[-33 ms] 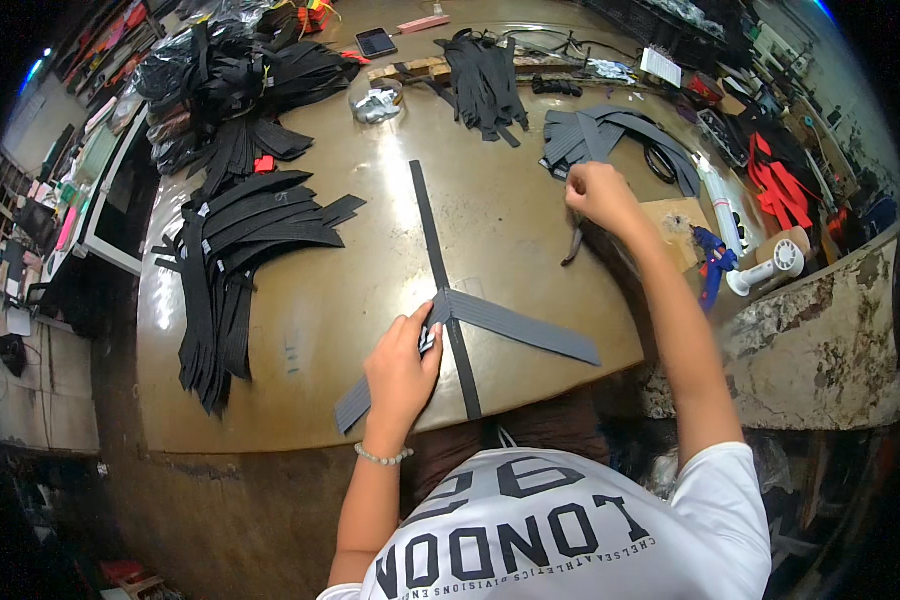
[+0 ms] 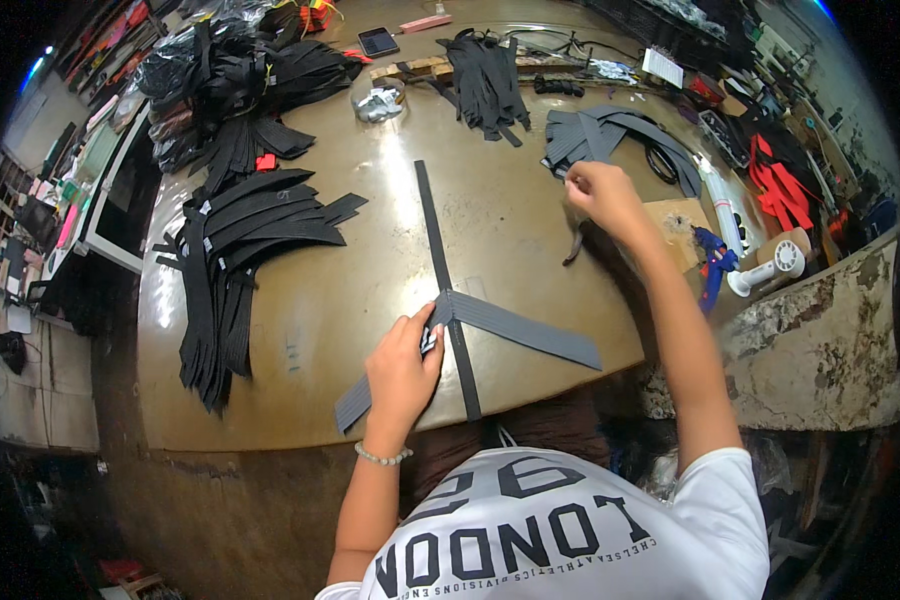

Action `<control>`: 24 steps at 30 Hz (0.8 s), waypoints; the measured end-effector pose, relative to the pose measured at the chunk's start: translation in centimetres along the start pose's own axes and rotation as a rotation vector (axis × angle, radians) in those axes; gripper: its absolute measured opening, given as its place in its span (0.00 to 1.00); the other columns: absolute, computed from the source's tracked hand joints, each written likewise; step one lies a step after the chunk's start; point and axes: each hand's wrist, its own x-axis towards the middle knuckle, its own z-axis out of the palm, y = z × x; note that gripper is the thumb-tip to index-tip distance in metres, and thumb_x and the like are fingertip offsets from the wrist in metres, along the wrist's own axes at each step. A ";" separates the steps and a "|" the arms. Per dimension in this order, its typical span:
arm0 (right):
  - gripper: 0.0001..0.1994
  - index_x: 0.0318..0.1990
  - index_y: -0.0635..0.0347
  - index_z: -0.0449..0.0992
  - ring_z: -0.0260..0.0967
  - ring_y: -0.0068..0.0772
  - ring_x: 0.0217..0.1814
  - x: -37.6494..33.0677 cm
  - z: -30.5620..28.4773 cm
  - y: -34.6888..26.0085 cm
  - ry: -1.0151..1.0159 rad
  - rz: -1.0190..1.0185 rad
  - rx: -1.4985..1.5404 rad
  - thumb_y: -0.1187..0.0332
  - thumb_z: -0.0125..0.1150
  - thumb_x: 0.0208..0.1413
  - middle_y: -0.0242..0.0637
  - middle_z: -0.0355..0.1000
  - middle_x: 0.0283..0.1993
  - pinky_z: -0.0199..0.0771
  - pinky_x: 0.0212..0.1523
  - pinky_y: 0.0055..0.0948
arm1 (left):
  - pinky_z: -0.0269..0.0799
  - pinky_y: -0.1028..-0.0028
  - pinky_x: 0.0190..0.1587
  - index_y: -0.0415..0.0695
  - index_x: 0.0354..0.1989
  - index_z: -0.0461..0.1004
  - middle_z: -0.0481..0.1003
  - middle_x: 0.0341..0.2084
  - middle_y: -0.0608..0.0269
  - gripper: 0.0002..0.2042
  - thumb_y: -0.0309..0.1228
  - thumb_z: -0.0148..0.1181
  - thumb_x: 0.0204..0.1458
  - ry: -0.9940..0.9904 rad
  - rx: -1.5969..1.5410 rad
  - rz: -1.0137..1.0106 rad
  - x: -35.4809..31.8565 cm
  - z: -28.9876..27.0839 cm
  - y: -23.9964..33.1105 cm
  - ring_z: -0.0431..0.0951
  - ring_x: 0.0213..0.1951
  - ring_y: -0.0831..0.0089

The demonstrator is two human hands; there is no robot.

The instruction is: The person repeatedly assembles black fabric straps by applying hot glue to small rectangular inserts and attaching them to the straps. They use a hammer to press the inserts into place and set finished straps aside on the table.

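Brown worktable (image 2: 370, 290) carried everything | black curved pieces (image 2: 240, 250) fanned out at 9 o'clock | grey wide strip (image 2: 520, 330) crossed a narrow black strip (image 2: 440, 260) dead centre | left hand (image 2: 402, 372) pressed down on that crossing, fingers bunched together | right hand (image 2: 602, 195) at 2 o'clock pinched a small dark piece (image 2: 573, 247), which dangled.

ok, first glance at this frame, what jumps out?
Mid-table, a long narrow black strap crosses a wide grey strip, and the left hand presses down right where they meet. The right hand reaches toward a pile of grey strips at the far right. On the left side of the brown table, a big fan of curved black pieces lies spread out.
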 end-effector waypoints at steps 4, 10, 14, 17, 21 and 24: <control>0.09 0.39 0.70 0.79 0.78 0.30 0.31 -6.9 -0.8 -4.1 -0.099 0.053 0.813 0.70 0.61 0.59 0.41 0.79 0.31 0.78 0.34 0.29 | 0.72 0.63 0.34 0.47 0.50 0.76 0.74 0.28 0.56 0.14 0.34 0.61 0.55 -0.057 -0.013 0.007 -1.8 -0.9 0.5 0.76 0.31 0.57; 0.10 0.41 0.69 0.81 0.76 0.23 0.34 -14.7 3.2 -10.4 -0.327 0.122 0.952 0.69 0.66 0.56 0.39 0.80 0.34 0.77 0.36 0.23 | 0.72 0.63 0.33 0.47 0.50 0.76 0.74 0.28 0.58 0.15 0.33 0.62 0.55 -0.079 -0.016 -0.036 -3.9 -0.9 1.6 0.76 0.31 0.57; 0.08 0.40 0.67 0.80 0.74 0.22 0.31 -15.6 5.5 -12.2 -0.164 -0.070 0.789 0.74 0.67 0.54 0.38 0.77 0.32 0.74 0.33 0.21 | 0.72 0.63 0.33 0.47 0.51 0.76 0.73 0.28 0.58 0.15 0.34 0.62 0.55 -0.102 -0.006 -0.038 -3.9 -1.1 1.5 0.77 0.30 0.57; 0.08 0.40 0.65 0.80 0.73 0.27 0.31 -15.7 6.8 -12.6 -0.085 -0.056 0.747 0.75 0.66 0.53 0.39 0.75 0.33 0.73 0.33 0.24 | 0.71 0.64 0.31 0.47 0.48 0.77 0.73 0.26 0.58 0.13 0.32 0.63 0.54 -0.074 -0.005 -0.029 -4.1 -0.9 1.5 0.76 0.29 0.58; 0.08 0.42 0.65 0.78 0.73 0.40 0.33 -15.8 7.5 -12.9 -0.039 -0.087 0.708 0.74 0.63 0.55 0.43 0.73 0.35 0.73 0.35 0.33 | 0.70 0.69 0.28 0.47 0.43 0.80 0.73 0.25 0.58 0.10 0.29 0.65 0.53 -0.001 -0.151 0.047 -4.5 -1.2 0.8 0.75 0.25 0.62; 0.07 0.41 0.64 0.79 0.73 0.40 0.32 -15.4 7.2 -12.9 -0.083 -0.052 0.692 0.74 0.64 0.54 0.42 0.72 0.34 0.73 0.34 0.34 | 0.69 0.69 0.26 0.47 0.43 0.80 0.70 0.22 0.63 0.11 0.30 0.66 0.51 -0.059 -0.234 0.161 -6.0 -3.2 0.6 0.73 0.23 0.67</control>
